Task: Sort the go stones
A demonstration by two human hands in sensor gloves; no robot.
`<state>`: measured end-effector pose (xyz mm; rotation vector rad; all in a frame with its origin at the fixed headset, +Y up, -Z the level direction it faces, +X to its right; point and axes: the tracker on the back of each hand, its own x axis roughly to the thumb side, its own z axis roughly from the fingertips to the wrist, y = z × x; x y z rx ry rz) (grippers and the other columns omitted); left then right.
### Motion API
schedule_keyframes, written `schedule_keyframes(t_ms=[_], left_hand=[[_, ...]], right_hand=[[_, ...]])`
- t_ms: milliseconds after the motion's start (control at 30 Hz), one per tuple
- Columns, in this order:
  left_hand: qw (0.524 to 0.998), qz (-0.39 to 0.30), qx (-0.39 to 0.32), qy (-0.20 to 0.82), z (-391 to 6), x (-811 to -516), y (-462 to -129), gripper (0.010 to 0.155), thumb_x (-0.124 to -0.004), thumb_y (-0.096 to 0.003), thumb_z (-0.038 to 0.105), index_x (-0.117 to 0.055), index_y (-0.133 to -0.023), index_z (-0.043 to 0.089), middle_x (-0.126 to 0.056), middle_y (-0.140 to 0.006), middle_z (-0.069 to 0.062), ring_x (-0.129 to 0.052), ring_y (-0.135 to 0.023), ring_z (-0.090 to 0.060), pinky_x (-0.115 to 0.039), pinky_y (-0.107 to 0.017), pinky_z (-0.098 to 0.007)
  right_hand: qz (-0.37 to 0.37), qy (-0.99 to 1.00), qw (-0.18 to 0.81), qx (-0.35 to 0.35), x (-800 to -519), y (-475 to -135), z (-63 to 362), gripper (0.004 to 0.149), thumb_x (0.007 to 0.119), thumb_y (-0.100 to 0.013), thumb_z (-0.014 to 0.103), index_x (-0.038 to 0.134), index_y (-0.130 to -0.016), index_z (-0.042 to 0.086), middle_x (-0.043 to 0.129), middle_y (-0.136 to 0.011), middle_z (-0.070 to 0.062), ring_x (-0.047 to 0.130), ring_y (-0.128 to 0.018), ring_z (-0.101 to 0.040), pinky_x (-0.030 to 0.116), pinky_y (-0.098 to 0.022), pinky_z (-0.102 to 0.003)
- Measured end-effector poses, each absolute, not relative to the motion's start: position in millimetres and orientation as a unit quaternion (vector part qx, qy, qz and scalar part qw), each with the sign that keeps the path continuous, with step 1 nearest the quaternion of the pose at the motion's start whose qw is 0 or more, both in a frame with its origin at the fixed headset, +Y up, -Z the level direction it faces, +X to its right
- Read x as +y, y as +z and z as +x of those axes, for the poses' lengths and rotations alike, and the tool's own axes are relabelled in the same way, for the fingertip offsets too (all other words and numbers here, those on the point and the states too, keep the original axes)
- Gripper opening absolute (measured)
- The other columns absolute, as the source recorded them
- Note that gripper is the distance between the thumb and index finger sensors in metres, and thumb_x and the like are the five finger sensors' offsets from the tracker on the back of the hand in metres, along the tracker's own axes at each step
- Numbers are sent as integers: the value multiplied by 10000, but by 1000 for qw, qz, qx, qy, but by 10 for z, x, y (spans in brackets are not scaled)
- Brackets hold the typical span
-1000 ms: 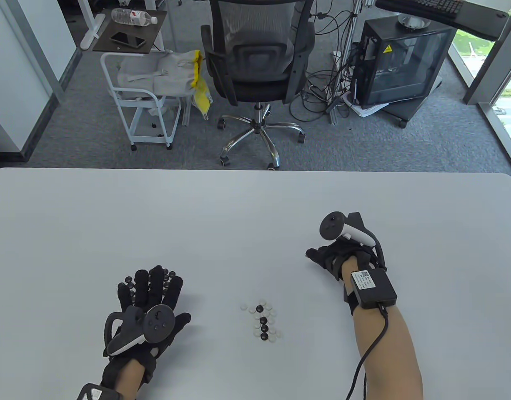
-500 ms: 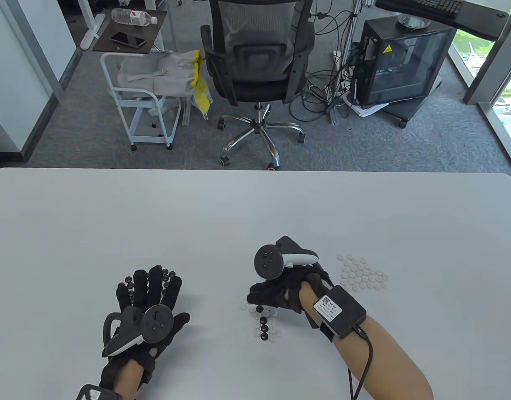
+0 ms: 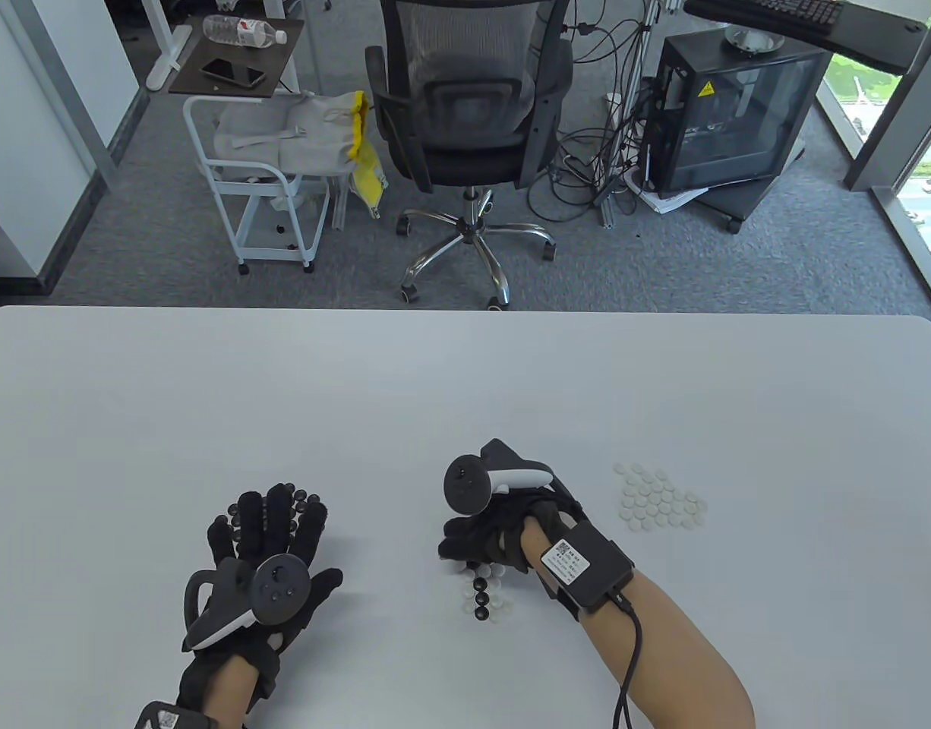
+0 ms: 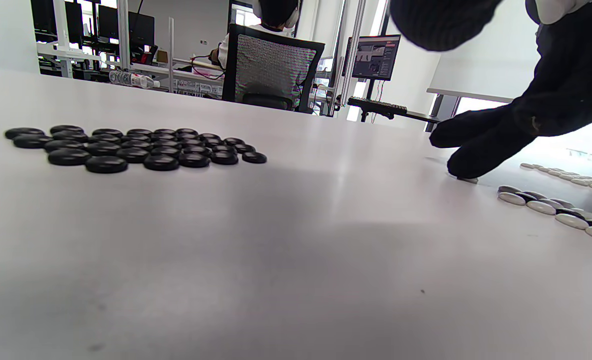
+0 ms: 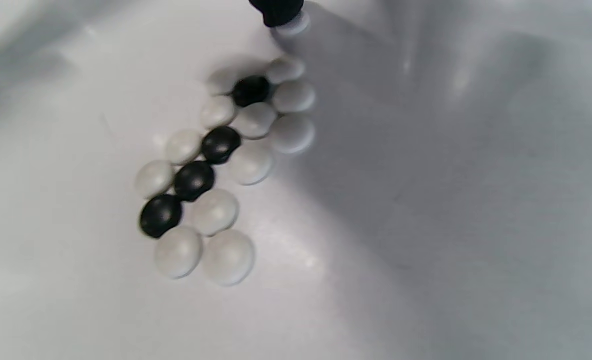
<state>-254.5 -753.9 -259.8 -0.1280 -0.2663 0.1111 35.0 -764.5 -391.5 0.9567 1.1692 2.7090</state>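
Table view: your left hand (image 3: 264, 554) lies flat, fingers spread, over the black stones (image 3: 302, 501); your right hand (image 3: 484, 535) covers the mixed cluster's (image 3: 487, 596) far end. Right wrist view: one fingertip (image 5: 277, 11) presses a white stone (image 5: 292, 26) — its grip I cannot tell.

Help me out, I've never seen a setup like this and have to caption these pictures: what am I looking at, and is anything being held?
Two gloved hands sort Go stones on a white table. One camera looks down from above; one sits on each wrist. The left hand lies flat beside the black stones. The right hand reaches into the mixed stones; one fingertip touches a white stone. Sorted white stones lie to its right. Nothing is visibly held.
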Motion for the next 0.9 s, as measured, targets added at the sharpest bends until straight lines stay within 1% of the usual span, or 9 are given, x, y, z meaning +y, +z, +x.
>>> schedule_keyframes(t_ms=[167, 200, 267, 333, 533, 833, 900], left_hand=[[987, -67, -132, 57, -2555, -7538, -2601, 805, -563, -579, 557, -159, -1178, 203, 110, -1140, -259, 142, -960, -543, -58, -571, -831], [987, -67, -131, 58, -2557, -7538, -2604, 807, -563, -579, 557, -157, -1179, 201, 110, -1140, -258, 143, -960, -543, -57, -570, -831], [987, -70, -130, 60, -2564, -7542, -2615, 805, -564, -579, 556, -159, -1178, 203, 110, -1140, -256, 144, -962, -541, -56, -572, -830], [987, -71, -130, 60, -2569, -7544, -2621, 806, -564, -579, 556, -158, -1179, 203, 112, -1140, -257, 144, -961, -542, -55, -571, -831], [987, -72, -130, 61, -2566, -7545, -2626, 806, -564, -579, 555, -158, -1179, 202, 111, -1140, -257, 143, -962, -541, -54, -572, -830], [987, -75, -122, 71, -2614, -7551, -2641, 806, -563, -579, 555, -158, -1179, 202, 111, -1141, -257, 145, -961, -541, -53, -571, -830], [987, -77, -121, 71, -2614, -7561, -2648, 805, -563, -579, 555, -157, -1179, 203, 112, -1140, -257, 145, -961, -541, -52, -571, -830]], right_hand=[[196, 907, 42, 370, -7620, -4246, 911, 690, 499, -615, 505, 558, -1158, 83, 51, -1110, -413, -52, -907, -668, 84, -540, -903], [163, 912, 54, 373, -7619, -4302, 1073, 685, 499, -615, 503, 561, -1155, 87, 53, -1111, -415, -52, -905, -673, 82, -539, -904], [117, 917, 72, 374, -7608, -4357, 1339, 687, 501, -615, 503, 578, -1149, 77, 61, -1113, -416, -49, -909, -671, 80, -538, -905], [92, 921, 68, 372, -7602, -4371, 1513, 688, 500, -615, 504, 579, -1149, 77, 62, -1114, -417, -48, -911, -671, 81, -539, -906], [49, 927, 61, 366, -7593, -4354, 1866, 690, 499, -616, 503, 574, -1149, 71, 61, -1115, -418, -49, -911, -673, 81, -540, -906], [23, 934, 44, 354, -7577, -4329, 2079, 697, 501, -616, 504, 582, -1146, 59, 69, -1117, -420, -48, -913, -672, 84, -543, -905], [16, 933, 55, 355, -7545, -4329, 2107, 702, 499, -617, 506, 570, -1151, 56, 61, -1115, -423, -50, -911, -672, 82, -542, -905]])
